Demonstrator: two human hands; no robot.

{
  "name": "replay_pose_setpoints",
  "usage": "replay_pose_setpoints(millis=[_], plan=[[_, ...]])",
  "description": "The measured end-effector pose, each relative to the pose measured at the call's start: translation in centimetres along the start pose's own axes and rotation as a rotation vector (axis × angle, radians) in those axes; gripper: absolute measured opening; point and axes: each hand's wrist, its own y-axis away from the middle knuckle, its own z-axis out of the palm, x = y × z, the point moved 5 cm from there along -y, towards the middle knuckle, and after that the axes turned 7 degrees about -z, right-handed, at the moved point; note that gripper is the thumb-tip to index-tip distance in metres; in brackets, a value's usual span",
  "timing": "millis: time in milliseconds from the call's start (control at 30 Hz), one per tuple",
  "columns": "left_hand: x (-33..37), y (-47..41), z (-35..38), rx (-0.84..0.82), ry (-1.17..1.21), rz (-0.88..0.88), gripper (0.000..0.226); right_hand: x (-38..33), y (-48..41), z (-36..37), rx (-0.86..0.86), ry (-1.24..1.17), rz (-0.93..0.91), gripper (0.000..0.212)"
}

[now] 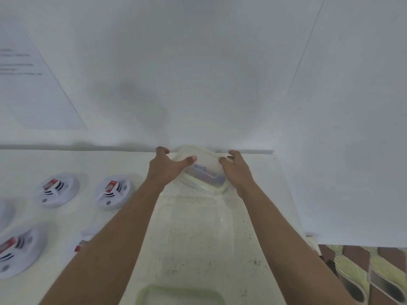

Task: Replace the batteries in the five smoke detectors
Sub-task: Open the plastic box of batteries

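A clear plastic container point(203, 172) with dark batteries inside is tilted at the table's far edge, against the wall. My left hand point(168, 169) grips its left side, thumb over the top. My right hand point(236, 170) holds its right side with curled fingers. White round smoke detectors with red labels lie on the left: one point(57, 190), a second point(113, 191), a third point(16, 249), and another point(84, 239) mostly hidden behind my left forearm. A further detector point(4, 213) is cut off at the left edge.
A second clear container point(196, 236) stands on the white table point(259, 216) between my forearms. A green-rimmed lid point(180, 294) lies at the near edge. A printed sheet point(33, 84) hangs on the wall at left. Patterned floor point(370, 271) shows at right.
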Motion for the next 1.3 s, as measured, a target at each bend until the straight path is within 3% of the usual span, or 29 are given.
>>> replay_pose_setpoints(millis=[67, 167, 300, 533, 633, 733, 900, 933, 1067, 1300], plan=[[-0.4, 0.6, -0.4, 0.015, -0.023, -0.022, 0.102, 0.1, 0.4, -0.2, 0.049, -0.010, -0.005, 0.054], [-0.7, 1.2, -0.8, -0.018, -0.096, -0.058, 0.075, 0.7, 1.1, -0.1, 0.087, -0.034, 0.036, 0.051], [-1.9, 1.9, -1.0, -0.053, -0.050, -0.125, 0.075, 1.0, 1.5, 0.3, 0.074, 0.003, 0.002, 0.033], [-1.7, 2.3, -1.0, 0.026, -0.003, 0.059, 0.067, 0.2, 2.0, -0.2, 0.136, 0.010, 0.007, 0.035], [-1.8, 2.2, -1.1, 0.019, 0.021, 0.058, 0.068, -0.2, 2.6, -0.2, 0.142, 0.001, 0.019, 0.034], [-1.7, 2.5, -1.3, 0.027, 0.009, 0.046, 0.067, -0.4, 2.6, -0.1, 0.129, 0.022, 0.002, 0.018], [-1.3, 3.0, -1.8, 0.039, 0.010, 0.017, 0.062, -1.0, 2.8, -0.3, 0.118, 0.066, -0.020, 0.017], [-1.1, 3.2, -2.0, 0.050, 0.029, 0.026, 0.056, -1.2, 2.8, -0.5, 0.133, 0.043, -0.024, 0.007], [-0.2, 4.3, -3.7, 0.105, 0.169, 0.128, 0.028, -2.3, 3.9, -1.5, 0.221, -0.189, -0.054, 0.018], [0.2, 7.1, -6.9, 0.118, 0.358, 0.318, 0.016, -4.0, 7.8, -1.7, 0.298, -0.363, -0.118, 0.018]])
